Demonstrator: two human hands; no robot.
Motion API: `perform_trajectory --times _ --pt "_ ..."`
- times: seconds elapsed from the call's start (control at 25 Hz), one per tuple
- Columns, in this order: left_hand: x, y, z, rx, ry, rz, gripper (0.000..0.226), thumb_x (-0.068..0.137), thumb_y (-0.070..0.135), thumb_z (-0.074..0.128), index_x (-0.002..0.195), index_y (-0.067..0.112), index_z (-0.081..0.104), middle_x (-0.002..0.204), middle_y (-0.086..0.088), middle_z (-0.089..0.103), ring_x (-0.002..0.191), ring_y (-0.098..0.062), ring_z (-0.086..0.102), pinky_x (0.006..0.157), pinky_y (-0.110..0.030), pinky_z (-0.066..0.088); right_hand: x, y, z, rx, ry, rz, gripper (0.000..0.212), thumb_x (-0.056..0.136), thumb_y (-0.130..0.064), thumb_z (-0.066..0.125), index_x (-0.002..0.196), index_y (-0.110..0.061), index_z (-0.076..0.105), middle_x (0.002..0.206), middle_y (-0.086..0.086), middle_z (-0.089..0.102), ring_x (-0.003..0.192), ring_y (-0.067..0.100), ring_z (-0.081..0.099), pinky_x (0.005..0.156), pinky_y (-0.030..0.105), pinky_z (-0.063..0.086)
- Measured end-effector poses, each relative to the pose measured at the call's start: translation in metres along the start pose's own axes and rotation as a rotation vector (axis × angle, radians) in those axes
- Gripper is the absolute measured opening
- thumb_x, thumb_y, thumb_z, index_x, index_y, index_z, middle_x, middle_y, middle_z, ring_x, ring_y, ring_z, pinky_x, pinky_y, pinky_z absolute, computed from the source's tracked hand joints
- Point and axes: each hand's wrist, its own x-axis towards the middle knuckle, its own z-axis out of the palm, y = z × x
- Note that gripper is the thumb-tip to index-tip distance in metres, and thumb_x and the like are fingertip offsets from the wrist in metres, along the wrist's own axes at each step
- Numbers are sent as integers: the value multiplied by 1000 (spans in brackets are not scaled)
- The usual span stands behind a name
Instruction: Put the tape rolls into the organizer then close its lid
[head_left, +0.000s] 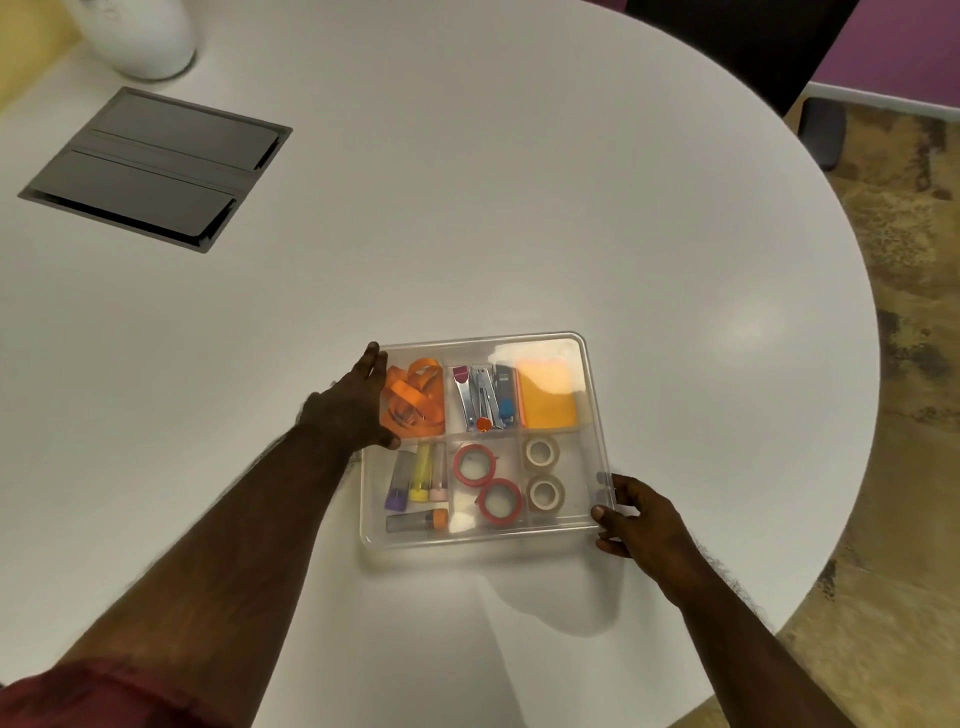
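Note:
A clear plastic organizer (589, 415) sits on the white table, its translucent lid (483, 345) lying flat over it. Through the lid I see two red tape rolls (474, 465) (500, 500) in the middle front compartment and two beige tape rolls (541, 451) (545, 492) in the right front compartment. My left hand (353, 402) rests on the organizer's left edge, fingers spread over the lid's rim. At the front right corner my right hand (636, 514) grips the lid, thumb on top.
Other compartments hold an orange ribbon (415, 397), staplers (483, 397), orange sticky notes (548, 400) and small tubes (418, 475). A grey cable hatch (156, 166) is set in the table at far left, a white cylinder (140, 36) behind it. The table's rounded edge (862, 415) curves at right.

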Motion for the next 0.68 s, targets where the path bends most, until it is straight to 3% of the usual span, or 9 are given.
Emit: perform_trajectory --times 0.12,0.24,0.28,0.36,0.44,0.52,0.6,0.68 --pt "-5 -1 0 12 14 26 129 65 38 85 151 12 -8 162 -10 -14 147 -39 11 114 -61 27 -4 2 3 6 22 -12 41 89 -2 65 127 -15 57 117 14 62 81 25 64 73 38 61" --pt "-29 4 7 -317 192 119 102 72 22 81 150 10 16 159 -19 21 144 -36 24 118 -49 24 -6 0 4 -12 24 -16 40 90 -4 65 128 -14 57 115 13 62 80 25 65 71 36 61" --pt "-44 5 16 -484 257 88 87 76 18 77 148 11 27 152 -18 37 139 -33 36 114 -46 32 -7 -1 3 -12 31 -20 39 90 -6 65 128 -14 57 113 12 63 79 25 65 69 34 61" --pt "-76 5 47 -687 335 -146 62 86 20 67 142 13 40 139 -14 55 124 -33 54 103 -44 45 -10 -2 3 -3 42 -37 35 92 -10 63 127 -15 57 105 7 63 77 24 66 65 30 61" --pt "-107 4 81 -877 294 -323 41 90 19 61 131 15 53 120 -15 66 98 -34 67 84 -47 57 -13 1 2 24 53 -36 32 94 -11 61 125 -15 59 102 7 64 77 26 68 67 31 61" --pt "-132 8 104 -1181 204 -366 32 93 11 57 124 13 58 101 -11 68 77 -27 67 65 -38 61 -16 3 1 61 58 -26 30 94 -6 60 124 -10 60 105 9 65 78 27 68 72 35 61" --pt "-145 11 111 -1306 178 -347 32 94 4 53 124 12 58 97 -7 67 78 -23 66 65 -28 59 -17 2 2 82 84 -27 31 93 -3 60 123 -5 61 105 12 65 77 27 68 72 34 61" --pt "-148 15 111 -1280 174 -322 34 94 2 51 127 10 58 97 -8 64 80 -22 63 69 -28 55 -20 -3 3 90 105 -31 30 93 -2 60 123 -1 60 104 15 64 76 27 66 72 35 60"
